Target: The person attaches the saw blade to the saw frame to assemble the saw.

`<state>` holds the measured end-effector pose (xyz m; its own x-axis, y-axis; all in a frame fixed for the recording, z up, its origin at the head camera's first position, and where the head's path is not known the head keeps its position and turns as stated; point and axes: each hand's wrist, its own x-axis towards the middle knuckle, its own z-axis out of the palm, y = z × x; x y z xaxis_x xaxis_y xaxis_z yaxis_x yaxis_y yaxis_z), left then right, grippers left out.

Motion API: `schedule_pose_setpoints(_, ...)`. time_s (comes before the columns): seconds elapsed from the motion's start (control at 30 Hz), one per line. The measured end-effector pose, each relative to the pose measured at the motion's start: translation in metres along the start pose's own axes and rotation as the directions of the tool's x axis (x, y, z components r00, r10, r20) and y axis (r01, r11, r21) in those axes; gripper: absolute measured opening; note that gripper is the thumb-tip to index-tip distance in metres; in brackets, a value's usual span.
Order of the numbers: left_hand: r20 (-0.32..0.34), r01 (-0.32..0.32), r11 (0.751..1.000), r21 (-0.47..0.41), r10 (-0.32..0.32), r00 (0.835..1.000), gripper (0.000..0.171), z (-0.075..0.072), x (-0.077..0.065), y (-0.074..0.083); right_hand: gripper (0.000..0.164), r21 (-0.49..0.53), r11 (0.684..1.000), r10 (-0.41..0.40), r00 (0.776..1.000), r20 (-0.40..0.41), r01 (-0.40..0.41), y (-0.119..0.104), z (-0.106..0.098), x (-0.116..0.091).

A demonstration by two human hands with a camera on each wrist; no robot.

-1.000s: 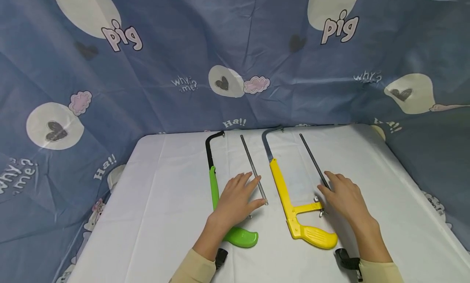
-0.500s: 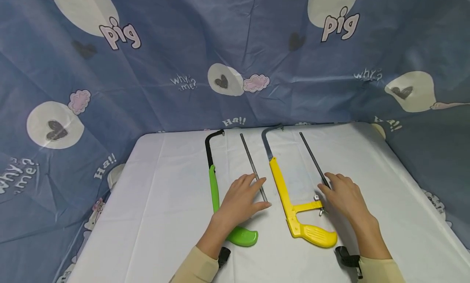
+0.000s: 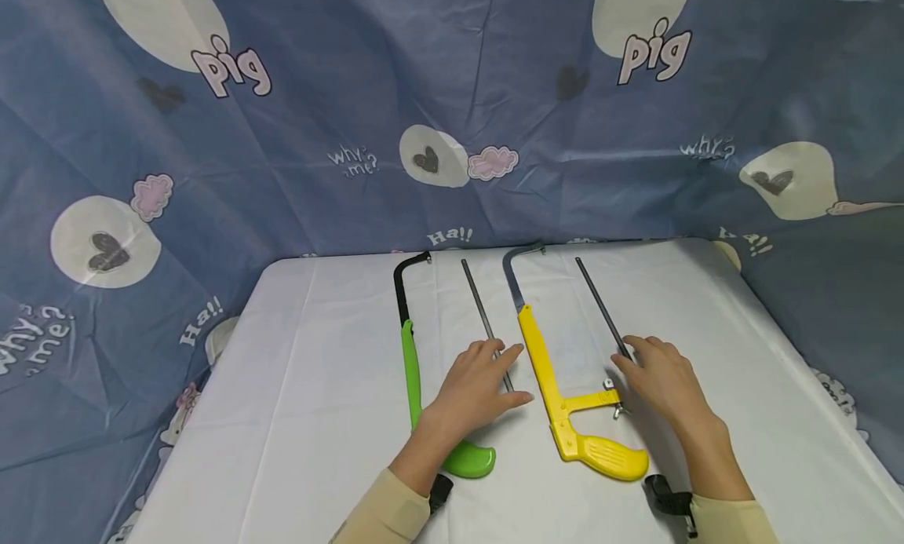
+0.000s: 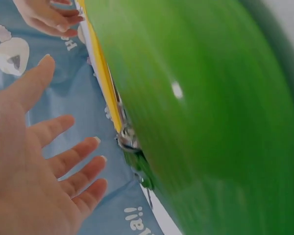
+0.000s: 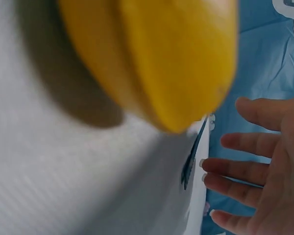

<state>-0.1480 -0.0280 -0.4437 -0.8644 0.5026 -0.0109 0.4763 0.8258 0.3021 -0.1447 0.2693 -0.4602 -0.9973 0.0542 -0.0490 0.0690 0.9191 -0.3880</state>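
Green saw (image 3: 412, 363): left
Yellow saw (image 3: 541, 355): right
Left hand (image 3: 475, 391): spread, over left blade (image 3: 477, 297)
Right hand (image 3: 662, 377): spread, at right blade's (image 3: 599, 302) near end

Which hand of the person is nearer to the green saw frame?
Left. In the head view, the left hand is right of the green saw frame, its wrist overlapping it; the right hand is farther right, beyond the long bar of the yellow saw frame.

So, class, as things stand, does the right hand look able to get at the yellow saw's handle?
Probably yes: the right hand holds nothing and is close by, and no other thing shows between it and the handle of the yellow saw.
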Motion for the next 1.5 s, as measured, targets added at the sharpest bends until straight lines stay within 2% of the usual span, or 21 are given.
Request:
schedule_pose_setpoints(0.47,0.031,-0.035,0.998,0.048,0.034,0.999,0.068,0.007,0.008,0.015,0.056,0.009,1.0,0.028,0.999,0.02,-0.028,0.002,-0.001,0.004)
schedule_pose_setpoints(0.8,0.061,-0.049,0.998,0.048,0.046,0.997,0.068,0.009,0.014,0.024,0.057,0.007,1.0,0.012,1.0,0.023,-0.012,0.003,-0.001,0.007)
schedule_pose_setpoints(1.1,0.081,-0.089,0.992,0.092,0.081,0.993,0.064,0.016,0.019,0.031,0.055,-0.005,1.0,0.018,0.999,0.033,-0.018,0.001,-0.004,0.011)
schedule_pose_setpoints(1.5,0.149,-0.061,0.988,0.139,0.04,0.988,0.064,0.013,0.024,0.045,0.053,-0.027,0.999,0.027,0.999,0.043,-0.026,0.003,-0.008,0.012)
